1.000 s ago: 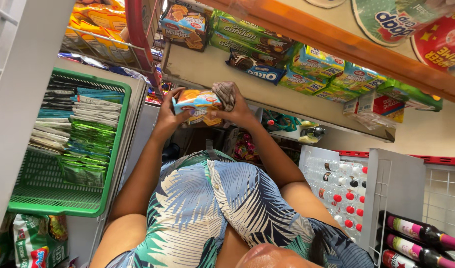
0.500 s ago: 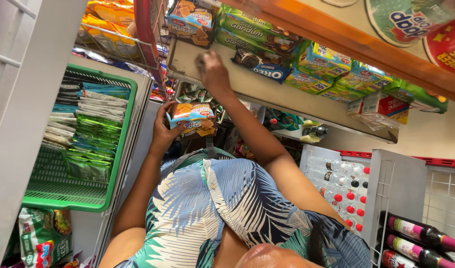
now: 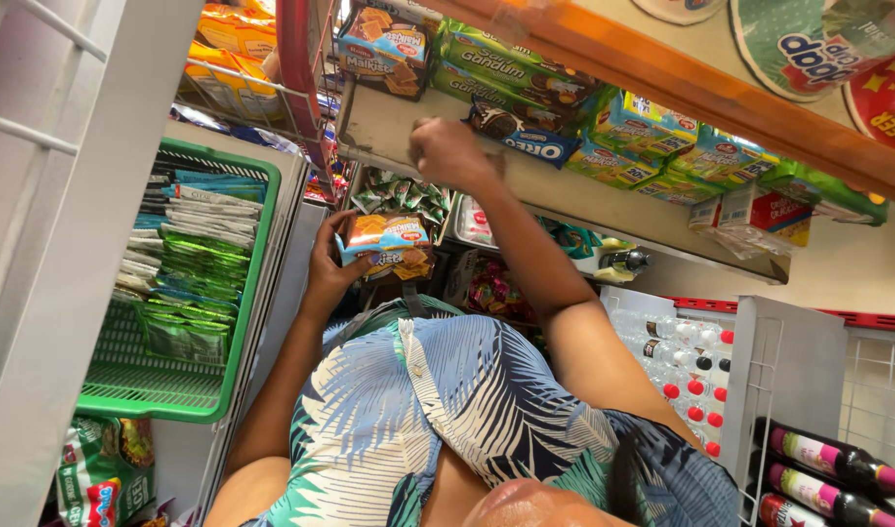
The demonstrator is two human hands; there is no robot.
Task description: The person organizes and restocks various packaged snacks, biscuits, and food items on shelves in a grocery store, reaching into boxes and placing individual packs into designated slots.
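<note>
My left hand (image 3: 328, 273) grips a small stack of orange-and-blue biscuit packs (image 3: 389, 244) in front of my chest. My right hand (image 3: 452, 151) is raised to the grey shelf (image 3: 379, 137), with its fingers curled against the shelf surface. What lies under those fingers is hidden. Just right of that hand lies a dark blue sandwich-cookie pack (image 3: 526, 137). Another orange-and-blue biscuit pack (image 3: 384, 44) stands on the shelf above and to the left. Green biscuit packs (image 3: 506, 68) are stacked behind it.
A green plastic basket (image 3: 160, 385) at the left holds several flat sachets. Green and yellow boxes (image 3: 652, 137) line the shelf to the right. A white rack of small bottles (image 3: 682, 361) stands lower right, next to dark bottles (image 3: 838, 468). A red wire rack (image 3: 296, 88) hangs upper left.
My right hand left the packs it shared with my left hand and rose to the shelf. The left hand stayed low with the biscuit packs, shifting slightly.
</note>
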